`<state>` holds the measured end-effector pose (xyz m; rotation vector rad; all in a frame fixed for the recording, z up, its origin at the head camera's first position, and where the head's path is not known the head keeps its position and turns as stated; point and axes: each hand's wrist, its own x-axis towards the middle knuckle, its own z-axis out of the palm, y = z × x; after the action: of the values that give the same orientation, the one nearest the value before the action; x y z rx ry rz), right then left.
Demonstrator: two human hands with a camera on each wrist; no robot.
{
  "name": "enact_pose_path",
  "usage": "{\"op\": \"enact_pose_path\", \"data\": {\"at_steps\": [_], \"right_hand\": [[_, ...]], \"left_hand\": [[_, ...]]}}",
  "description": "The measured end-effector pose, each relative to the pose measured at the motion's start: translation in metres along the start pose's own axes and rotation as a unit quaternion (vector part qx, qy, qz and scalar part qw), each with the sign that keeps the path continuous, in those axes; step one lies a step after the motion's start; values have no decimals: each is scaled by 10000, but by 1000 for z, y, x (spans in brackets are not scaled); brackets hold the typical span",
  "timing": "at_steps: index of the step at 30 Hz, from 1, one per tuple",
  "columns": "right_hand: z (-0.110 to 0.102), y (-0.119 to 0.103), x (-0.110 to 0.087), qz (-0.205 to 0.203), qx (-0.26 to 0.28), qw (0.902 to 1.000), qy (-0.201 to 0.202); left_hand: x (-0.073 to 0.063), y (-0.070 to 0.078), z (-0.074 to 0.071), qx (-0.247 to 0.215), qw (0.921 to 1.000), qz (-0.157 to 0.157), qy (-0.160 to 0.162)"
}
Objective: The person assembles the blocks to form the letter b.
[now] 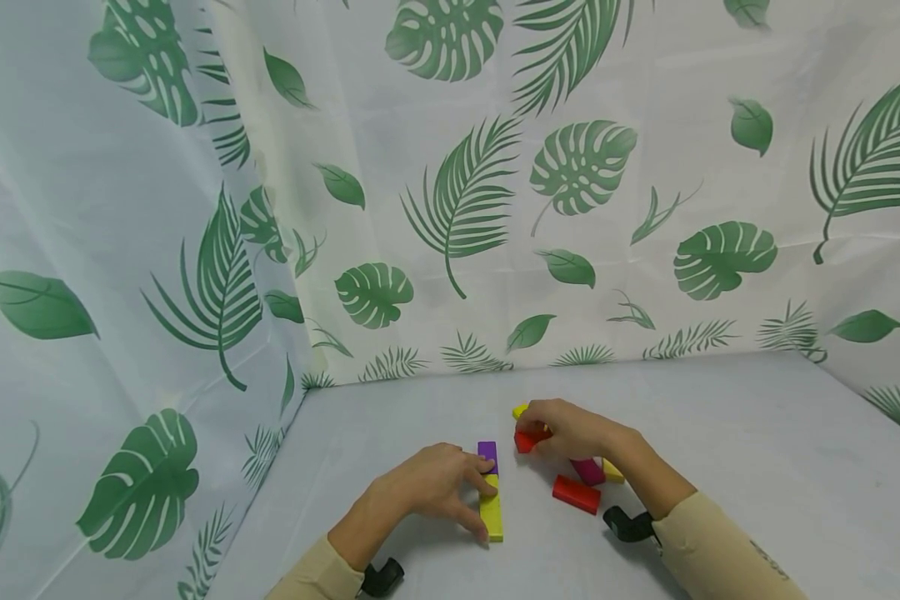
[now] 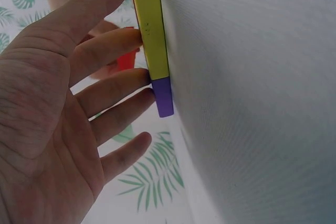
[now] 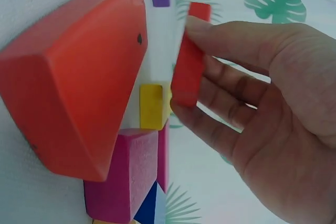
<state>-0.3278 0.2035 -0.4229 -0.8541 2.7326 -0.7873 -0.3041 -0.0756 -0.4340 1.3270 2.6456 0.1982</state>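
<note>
A yellow block (image 1: pixel 491 518) and a purple block (image 1: pixel 487 451) lie end to end in a line on the table. My left hand (image 1: pixel 438 483) rests on them with fingers spread: the thumb sits at the yellow block's near end, other fingertips around the joint with the purple one (image 2: pixel 163 98). To the right, my right hand (image 1: pixel 573 429) pinches a red block (image 3: pixel 190 64) between thumb and fingers, above the table. Another red block (image 1: pixel 576 494) lies close below that hand, beside a magenta block (image 1: pixel 588 472) partly covered by the wrist.
Yellow blocks (image 1: pixel 612 472) show beside the right wrist and beyond the right hand. A blue block (image 3: pixel 147 205) appears behind the magenta one in the right wrist view. Leaf-printed curtains (image 1: pixel 465 208) stand at the back and sides of the pale table (image 1: pixel 757 467).
</note>
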Motion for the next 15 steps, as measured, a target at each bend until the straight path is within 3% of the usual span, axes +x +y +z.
{"op": "enact_pose_path", "data": {"at_steps": [8, 15], "right_hand": [[2, 5, 6, -606, -134, 9971, 437], [5, 4, 8, -585, -106, 9963, 627]], "left_hand": [[0, -1, 0, 18, 10000, -6, -26], [0, 0, 0, 153, 9999, 64, -2]]}}
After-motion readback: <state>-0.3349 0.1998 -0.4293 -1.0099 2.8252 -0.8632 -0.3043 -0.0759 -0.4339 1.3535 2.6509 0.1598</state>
